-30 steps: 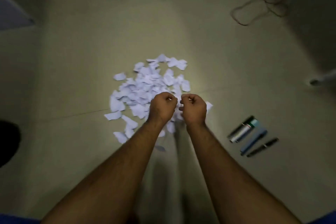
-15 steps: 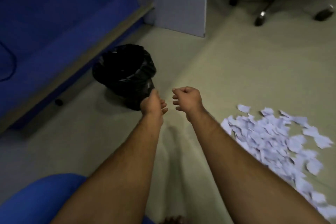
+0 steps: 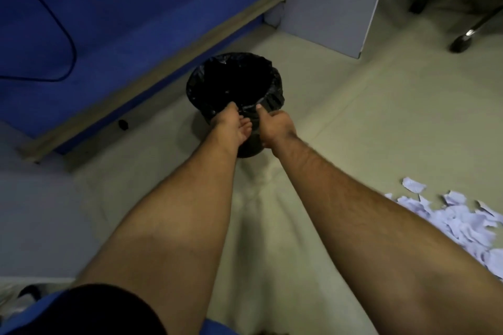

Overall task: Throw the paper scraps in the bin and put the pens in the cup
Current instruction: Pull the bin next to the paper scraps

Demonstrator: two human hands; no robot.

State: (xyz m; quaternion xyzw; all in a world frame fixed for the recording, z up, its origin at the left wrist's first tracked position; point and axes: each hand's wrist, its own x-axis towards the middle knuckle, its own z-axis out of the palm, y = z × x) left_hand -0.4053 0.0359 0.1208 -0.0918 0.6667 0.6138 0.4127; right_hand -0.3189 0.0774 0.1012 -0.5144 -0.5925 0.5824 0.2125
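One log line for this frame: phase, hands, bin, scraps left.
phase: at bin | left hand: on near rim | right hand: on near rim | bin: black-lined, upright | paper scraps: pile on floor, right | pens, cup: unseen

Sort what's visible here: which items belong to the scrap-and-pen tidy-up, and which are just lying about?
Job items: bin with black liner, both hands at its near rim, left hand, right hand; paper scraps on the floor at right. Pens and cup are out of view.

Lying about: blue partition, dark cable, chair caster.
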